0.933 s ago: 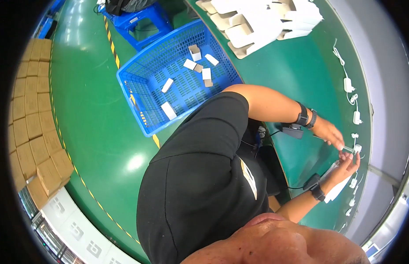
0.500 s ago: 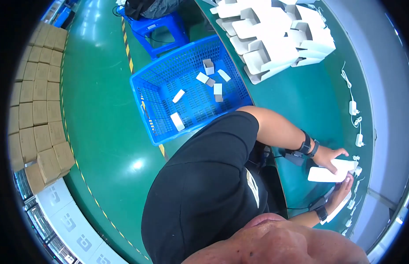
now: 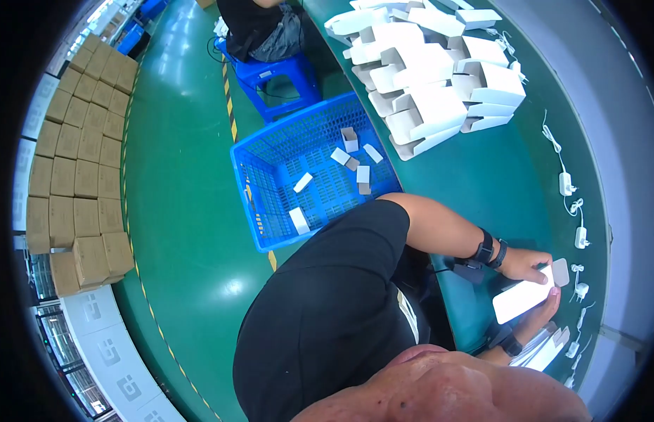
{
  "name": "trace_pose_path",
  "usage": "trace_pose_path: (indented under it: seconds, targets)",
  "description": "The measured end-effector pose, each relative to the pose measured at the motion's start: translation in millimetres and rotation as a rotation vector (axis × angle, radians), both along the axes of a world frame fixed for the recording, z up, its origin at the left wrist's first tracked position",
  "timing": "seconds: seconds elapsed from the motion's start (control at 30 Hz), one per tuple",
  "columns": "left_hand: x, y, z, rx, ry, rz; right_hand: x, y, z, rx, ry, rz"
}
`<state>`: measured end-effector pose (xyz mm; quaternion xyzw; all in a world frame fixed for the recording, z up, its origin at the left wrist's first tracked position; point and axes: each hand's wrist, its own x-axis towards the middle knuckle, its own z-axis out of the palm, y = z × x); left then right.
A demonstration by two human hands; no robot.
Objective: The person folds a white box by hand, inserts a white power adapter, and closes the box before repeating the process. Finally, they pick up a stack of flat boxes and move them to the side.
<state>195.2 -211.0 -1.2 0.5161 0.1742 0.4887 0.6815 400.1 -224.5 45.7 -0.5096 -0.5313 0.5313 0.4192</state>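
Note:
A small white carton [image 3: 521, 302] slants between both my hands above the green table, with a greyish flap [image 3: 561, 273] standing out at its far end. My left hand [image 3: 525, 266] grips its upper side near that flap, the thumb laid across the carton. From below, my right hand [image 3: 547, 309] holds the same end, its fingers partly behind the carton. Several flat white card pieces [image 3: 545, 349] lie beside my right wrist. White power adapters with cables [image 3: 581, 237] are lined up just past my hands.
White cartons with raised flaps [image 3: 429, 105] are piled at the table's far end. A blue plastic basket [image 3: 244, 200] with a few small boxes stands left of the table, near a blue stool [image 3: 288, 81] where a person sits. Brown boxes [image 3: 63, 158] are stacked at the far left.
The carton has turned, its near end swinging down and its flap now showing. My left hand's fingers have closed in around it. My view has shifted slightly, uncovering more card pieces by my right wrist.

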Motion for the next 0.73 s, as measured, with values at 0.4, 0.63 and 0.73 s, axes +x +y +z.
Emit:
trace_pose_path:
  seconds: [0.4,0.63,0.73]
  targets:
    - [-15.1,9.5,40.0,0.101,0.228,0.132,-29.0,-6.1,31.7,0.343,-0.182,-0.266]
    - [3.0,7.8,36.6,0.062,0.233,0.161,23.6,-5.1,10.6,0.359,-0.426,-0.026]
    - [1.0,15.7,37.5,0.223,0.401,0.234,39.4,-0.1,-1.7,0.270,-0.410,-0.033]
